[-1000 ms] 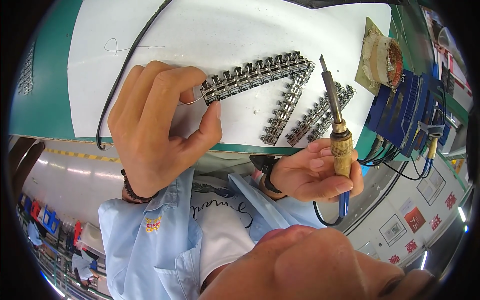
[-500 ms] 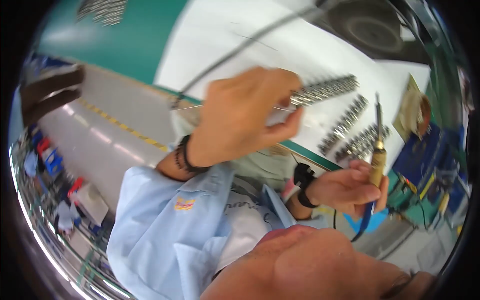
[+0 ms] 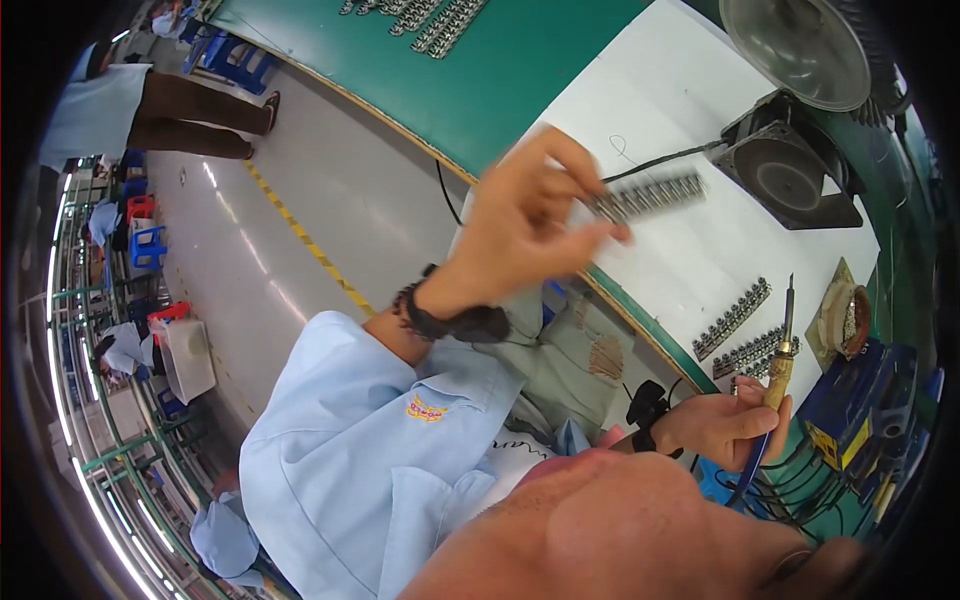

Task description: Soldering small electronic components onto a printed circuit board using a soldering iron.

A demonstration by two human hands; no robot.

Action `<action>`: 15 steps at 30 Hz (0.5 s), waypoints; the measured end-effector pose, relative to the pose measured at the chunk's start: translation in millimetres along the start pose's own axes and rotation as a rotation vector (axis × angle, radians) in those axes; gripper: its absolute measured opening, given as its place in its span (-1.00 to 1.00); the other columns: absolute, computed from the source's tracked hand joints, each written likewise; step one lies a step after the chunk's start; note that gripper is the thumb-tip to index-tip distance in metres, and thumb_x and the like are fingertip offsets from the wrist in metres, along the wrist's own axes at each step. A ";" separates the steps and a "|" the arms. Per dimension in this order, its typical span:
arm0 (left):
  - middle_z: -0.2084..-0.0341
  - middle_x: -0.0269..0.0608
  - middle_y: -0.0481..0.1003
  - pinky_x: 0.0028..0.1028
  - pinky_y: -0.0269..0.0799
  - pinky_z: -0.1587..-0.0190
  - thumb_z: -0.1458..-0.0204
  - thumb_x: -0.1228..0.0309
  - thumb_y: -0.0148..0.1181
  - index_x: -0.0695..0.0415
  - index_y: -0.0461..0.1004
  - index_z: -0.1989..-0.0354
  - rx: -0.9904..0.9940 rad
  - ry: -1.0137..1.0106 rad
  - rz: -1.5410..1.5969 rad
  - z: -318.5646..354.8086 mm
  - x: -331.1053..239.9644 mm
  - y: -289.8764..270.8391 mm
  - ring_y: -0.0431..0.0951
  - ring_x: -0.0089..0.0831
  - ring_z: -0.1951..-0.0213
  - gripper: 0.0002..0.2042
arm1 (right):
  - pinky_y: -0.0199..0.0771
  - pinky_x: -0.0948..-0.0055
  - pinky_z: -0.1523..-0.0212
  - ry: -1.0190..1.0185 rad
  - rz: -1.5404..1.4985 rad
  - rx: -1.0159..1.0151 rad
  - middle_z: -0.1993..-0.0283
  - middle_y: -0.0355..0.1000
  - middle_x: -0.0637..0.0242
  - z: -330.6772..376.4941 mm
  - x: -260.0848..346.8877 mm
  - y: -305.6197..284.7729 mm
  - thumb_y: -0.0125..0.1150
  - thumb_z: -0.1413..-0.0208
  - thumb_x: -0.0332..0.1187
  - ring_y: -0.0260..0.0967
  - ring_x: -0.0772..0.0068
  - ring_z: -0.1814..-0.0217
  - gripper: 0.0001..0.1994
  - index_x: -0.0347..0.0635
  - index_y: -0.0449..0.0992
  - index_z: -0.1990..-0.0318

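Note:
My left hand [image 3: 525, 215], blurred by motion, pinches one end of a strip of small metal parts [image 3: 658, 197] above the white paper sheet [image 3: 665, 95]. My right hand [image 3: 722, 425] is closed around the tan handle of a soldering iron [image 3: 778, 375], its tip pointing up and away from me. Between the hands, two similar strips lie on the sheet: one strip [image 3: 732, 318] sits farther in, and the other strip [image 3: 745, 352] is just beside the iron. The iron's dark blue cable runs down from below my right hand.
A black fan [image 3: 790, 180] and a round metal lamp shade [image 3: 798, 50] stand at the far right. A brown round holder [image 3: 845, 318] and a blue box [image 3: 858, 405] are right of the iron. More strips [image 3: 435, 25] lie on the green table [image 3: 500, 95]. Another person [image 3: 110, 110] stands beyond the aisle.
The view has shifted, bringing the fan and the other person more into sight. My left hand still grips the strip; the thin wire seen at that hand no longer shows there. The iron stays in my right hand.

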State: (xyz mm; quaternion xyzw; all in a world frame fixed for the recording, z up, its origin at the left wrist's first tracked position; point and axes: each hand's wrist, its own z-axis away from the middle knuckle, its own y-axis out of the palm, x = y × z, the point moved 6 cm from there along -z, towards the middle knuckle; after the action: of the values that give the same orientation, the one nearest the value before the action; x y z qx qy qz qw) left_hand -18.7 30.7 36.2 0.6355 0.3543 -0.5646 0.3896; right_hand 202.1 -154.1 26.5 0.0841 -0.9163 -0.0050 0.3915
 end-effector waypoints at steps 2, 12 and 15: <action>0.44 -0.26 0.60 -0.73 0.05 0.63 0.04 0.60 0.22 0.14 0.26 0.23 -0.129 0.101 -0.044 -8.1 -12.1 -31.8 0.21 -0.87 0.64 -0.74 | 0.30 0.45 0.59 0.018 -0.016 -0.021 0.60 0.26 0.19 -0.1 0.5 -2.8 -0.04 -0.30 -0.28 0.22 0.40 0.61 -0.70 -0.44 0.33 0.11; 0.40 -0.16 0.61 -0.75 0.01 0.62 -0.06 0.44 0.17 0.21 0.28 0.16 -0.516 0.216 -0.353 -77.7 -34.2 -189.3 0.20 -0.82 0.63 -0.75 | 0.39 0.47 0.32 0.159 -0.060 0.033 0.48 0.39 0.14 6.7 -12.0 -17.6 -0.06 -0.32 -0.29 0.31 0.40 0.47 -0.68 -0.44 0.31 0.01; 0.36 -0.15 0.61 -0.71 0.05 0.61 -0.05 0.35 0.22 0.23 0.28 0.09 -0.565 0.246 -0.540 -87.8 -20.7 -219.3 0.21 -0.78 0.64 -0.66 | 0.41 0.46 0.26 0.176 -0.075 0.033 0.46 0.40 0.14 8.3 -16.3 -20.2 -0.05 -0.32 -0.27 0.32 0.39 0.42 -0.66 -0.44 0.30 -0.02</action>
State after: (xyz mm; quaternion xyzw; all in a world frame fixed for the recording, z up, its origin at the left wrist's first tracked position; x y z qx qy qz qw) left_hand -177.5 206.8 41.1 0.4504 0.6934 -0.4468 0.3416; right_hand 210.2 -172.0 7.6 0.1252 -0.8745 0.0030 0.4687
